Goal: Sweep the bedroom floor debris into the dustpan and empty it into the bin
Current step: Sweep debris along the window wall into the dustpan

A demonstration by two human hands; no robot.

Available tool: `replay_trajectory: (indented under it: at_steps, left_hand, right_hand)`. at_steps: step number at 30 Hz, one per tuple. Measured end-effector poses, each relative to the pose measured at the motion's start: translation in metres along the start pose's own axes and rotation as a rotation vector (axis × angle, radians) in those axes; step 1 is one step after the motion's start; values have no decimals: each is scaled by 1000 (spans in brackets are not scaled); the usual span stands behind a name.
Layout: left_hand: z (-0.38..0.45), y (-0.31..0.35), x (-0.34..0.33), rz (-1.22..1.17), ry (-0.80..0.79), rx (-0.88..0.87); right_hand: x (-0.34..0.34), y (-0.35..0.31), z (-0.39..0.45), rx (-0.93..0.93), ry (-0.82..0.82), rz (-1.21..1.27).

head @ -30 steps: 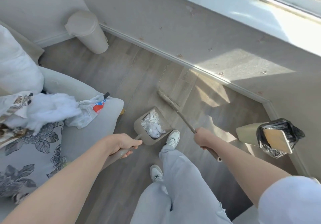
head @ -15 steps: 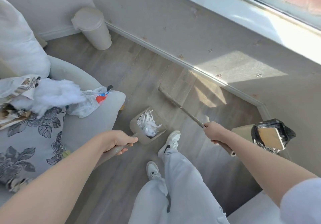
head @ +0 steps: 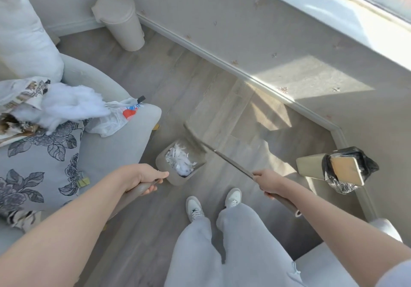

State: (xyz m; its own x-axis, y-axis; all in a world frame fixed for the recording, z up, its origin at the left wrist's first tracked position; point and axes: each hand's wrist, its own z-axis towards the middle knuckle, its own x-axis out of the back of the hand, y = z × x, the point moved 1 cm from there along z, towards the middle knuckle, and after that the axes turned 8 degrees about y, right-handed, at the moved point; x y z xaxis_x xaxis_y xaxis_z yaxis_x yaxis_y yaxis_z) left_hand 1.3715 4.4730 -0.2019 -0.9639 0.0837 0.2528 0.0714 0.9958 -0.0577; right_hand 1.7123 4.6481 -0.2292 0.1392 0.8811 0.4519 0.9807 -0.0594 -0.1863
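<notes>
Pan loaded, bin off to my right.

My left hand point(head: 142, 181) has a closed grip round the handle of the dustpan point(head: 178, 161), which sits by the floor ahead of my shoes, full of white scraps point(head: 181, 161). My right hand point(head: 266, 182) grips the broom point(head: 224, 156), its long axis running up-left to the pan. The lined bin point(head: 342, 168) lies right of the pan, nearer my right hand; the loaded left must cross.

Both arms stretched out, both hands gripping.
Left hand point(head: 142, 178) curled round a handle, thumb on top. Right hand point(head: 266, 181) wrapped round a thin stick. Bare forearms reaching forward and down, legs standing below.
</notes>
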Motion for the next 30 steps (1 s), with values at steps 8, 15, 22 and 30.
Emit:
replay_trajectory:
  at_steps: [8, 15, 22, 30]
  left_hand:
    - [2, 7, -20, -6, 6, 8]
    - [0, 7, -19, -26, 0, 10]
    - [-5, 2, -35, -15, 12, -27]
    - [-57, 6, -52, 14, 46, -114]
  right_hand:
    - [-32, -39, 24, 7, -83, -36]
    - [-15, -3, 12, 22, -70, 34]
    - [-70, -16, 1, 34, -115, 85]
    - [-35, 95, -94, -35, 22, 405]
